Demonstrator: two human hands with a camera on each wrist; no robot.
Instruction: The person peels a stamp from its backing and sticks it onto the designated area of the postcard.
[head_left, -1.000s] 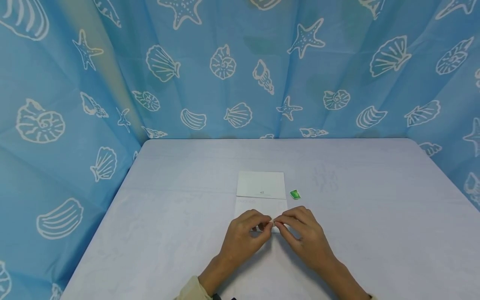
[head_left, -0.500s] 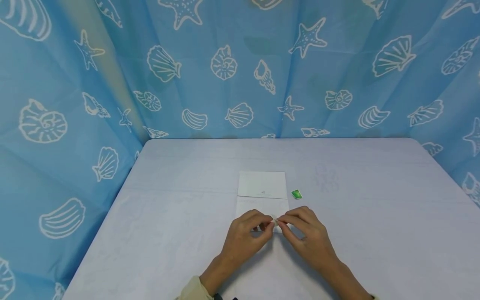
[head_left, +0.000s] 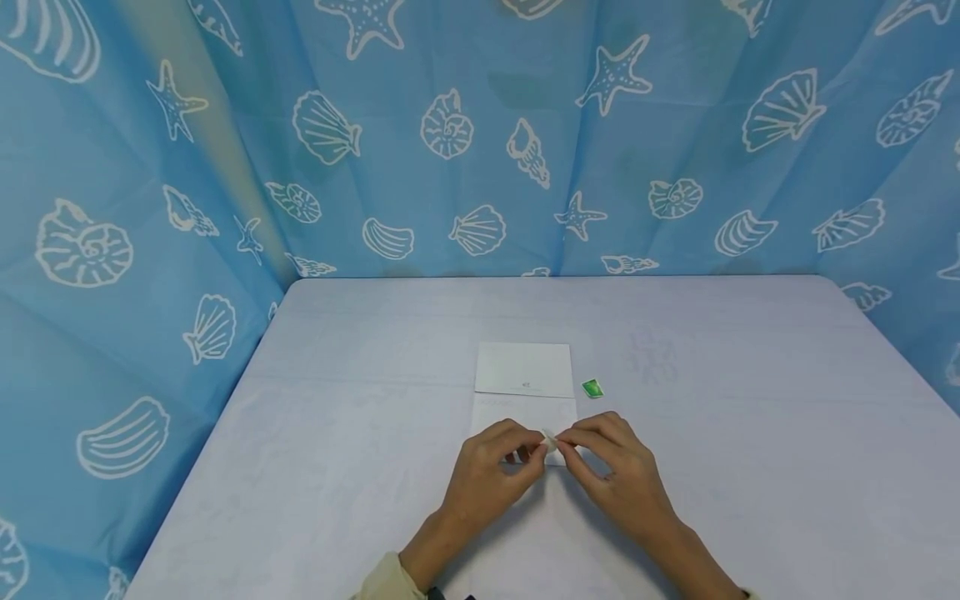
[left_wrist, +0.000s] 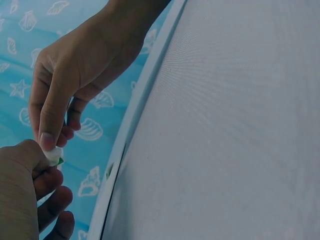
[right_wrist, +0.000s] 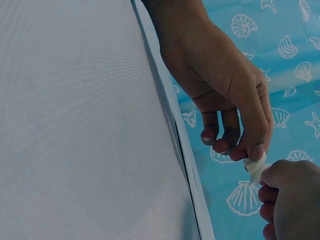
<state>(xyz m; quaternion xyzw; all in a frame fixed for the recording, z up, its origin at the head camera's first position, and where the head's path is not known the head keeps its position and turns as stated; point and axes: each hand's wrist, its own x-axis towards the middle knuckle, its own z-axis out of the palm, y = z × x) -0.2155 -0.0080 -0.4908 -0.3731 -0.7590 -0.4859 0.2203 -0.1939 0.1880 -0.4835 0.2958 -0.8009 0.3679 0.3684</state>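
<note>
A small piece of white paper (head_left: 550,442) with a green corner, sticker-like, is held between both hands. My left hand (head_left: 489,468) pinches its left side between thumb and index finger, while my right hand (head_left: 619,477) pinches the right side. In the left wrist view, the green corner of the paper (left_wrist: 53,157) peeks out by the fingertips. The right wrist view shows the paper (right_wrist: 255,171) bent, spanning the two pinches. Both hands hover over the lower half of an open white card (head_left: 491,415), partly hiding it. Its upper half (head_left: 522,367) lies flat beyond the fold.
A small green sticker (head_left: 592,388) with a white border lies right of the card. All of it is on a pale cloth-covered table (head_left: 360,400). Blue curtains (head_left: 405,167) with white shell prints hang behind and along the sides.
My right fingertips have drawn slightly right, away from the left ones, and more of the white paper shows between them. The card and the green sticker on the table stay put.
</note>
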